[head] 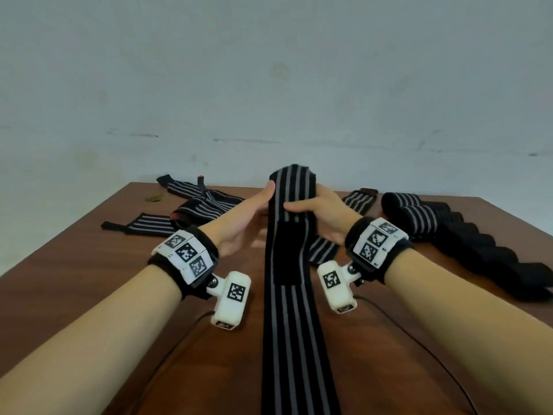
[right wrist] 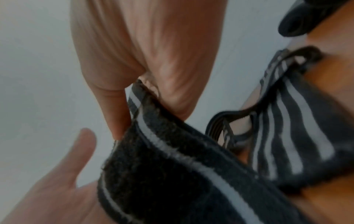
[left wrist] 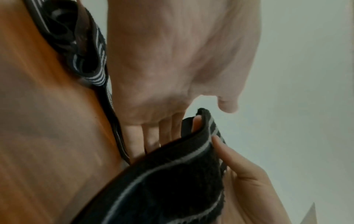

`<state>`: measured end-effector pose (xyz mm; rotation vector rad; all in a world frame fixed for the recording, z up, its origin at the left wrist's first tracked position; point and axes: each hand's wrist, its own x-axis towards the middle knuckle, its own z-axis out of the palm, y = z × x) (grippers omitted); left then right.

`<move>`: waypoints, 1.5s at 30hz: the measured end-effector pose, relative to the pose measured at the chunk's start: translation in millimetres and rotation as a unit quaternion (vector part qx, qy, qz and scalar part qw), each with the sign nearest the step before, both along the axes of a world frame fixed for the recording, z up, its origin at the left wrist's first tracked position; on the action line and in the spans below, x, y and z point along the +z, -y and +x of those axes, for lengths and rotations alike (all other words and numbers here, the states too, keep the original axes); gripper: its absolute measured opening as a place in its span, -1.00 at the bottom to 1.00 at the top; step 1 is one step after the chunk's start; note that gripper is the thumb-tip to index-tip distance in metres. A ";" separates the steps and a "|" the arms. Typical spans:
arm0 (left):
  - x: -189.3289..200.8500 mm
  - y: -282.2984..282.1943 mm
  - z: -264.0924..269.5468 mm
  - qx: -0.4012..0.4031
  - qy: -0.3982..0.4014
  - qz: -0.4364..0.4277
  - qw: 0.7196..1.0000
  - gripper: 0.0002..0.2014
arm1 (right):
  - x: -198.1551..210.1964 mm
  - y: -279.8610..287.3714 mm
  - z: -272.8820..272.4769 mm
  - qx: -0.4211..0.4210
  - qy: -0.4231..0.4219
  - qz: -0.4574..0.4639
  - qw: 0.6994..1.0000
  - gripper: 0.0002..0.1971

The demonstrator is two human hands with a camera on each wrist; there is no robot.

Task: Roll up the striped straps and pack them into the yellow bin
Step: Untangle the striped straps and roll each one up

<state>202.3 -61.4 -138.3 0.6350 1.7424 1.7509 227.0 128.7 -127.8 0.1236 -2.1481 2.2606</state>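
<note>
1. Up close, the right hand [head: 321,217] pinches the strap [head: 291,265]: its thumb lies flat across the striped front, and its fingers [right wrist: 113,109] press the back of the fold.
2. Opposite, the left hand [head: 239,223] holds the strap's other edge, its fingers [left wrist: 197,122] tucked inside the folded top and its thumb up along the edge.
3. Strap: soft black elastic with thin grey stripes and a fuzzy black patch in the middle. It is folded over at the top, held up above the table [head: 74,295], and hangs down toward the person, past the lower edge of the head view.
4. Table: smooth brown wood, its far edge near a pale wall [head: 269,70]. Bare wood lies under both forearms.
5. Left of the hands lie loose straps [head: 191,202], flat and crossing one another.
6. Right of the hands lie rolled straps [head: 413,214] and a long black band [head: 493,259] with a wavy edge.
7. No bin shows in any view.
</note>
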 end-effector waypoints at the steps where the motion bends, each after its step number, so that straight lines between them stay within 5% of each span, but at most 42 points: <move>1: -2.4 -3.0 -4.6 0.027 0.002 0.015 1.000 -0.31 | -7.7 2.3 -1.6 0.012 0.009 -0.002 1.000 -0.54; 6: -6.2 -12.2 -30.2 0.192 0.033 0.081 0.977 -0.58 | -17.9 7.7 -7.6 0.086 0.059 0.038 0.994 -0.62; 10: -13.5 -11.5 -38.1 0.238 -0.018 0.121 0.964 -0.74 | -19.5 4.1 -5.7 0.109 0.081 0.029 0.990 -0.77; 14: -15.0 -10.7 -29.5 0.231 -0.076 0.106 0.964 -0.71 | -25.9 -0.5 -11.4 0.064 0.080 -0.003 0.995 -0.48; 20: -16.0 -7.5 -13.0 0.187 -0.089 0.058 0.977 -0.71 | -38.8 -14.6 -11.3 -0.113 -0.074 0.058 0.989 -0.65; 25: -15.1 -5.2 -7.7 0.188 -0.079 0.048 0.978 -0.69 | -39.2 -17.0 2.4 -0.083 -0.151 0.037 0.984 -0.78; 31: -15.4 -1.1 -6.1 0.228 -0.121 0.078 0.963 -0.76 | -38.6 -10.6 4.9 -0.045 -0.132 0.055 0.989 -0.86; 39: -16.6 -0.9 -5.9 0.206 -0.126 0.050 0.969 -0.77 | -39.2 -10.4 9.5 -0.031 -0.118 0.008 0.992 -0.81; 45: -14.9 -0.5 -1.4 0.216 -0.119 0.041 0.968 -0.76 | -37.9 -7.5 12.1 -0.009 -0.108 -0.039 0.993 -0.57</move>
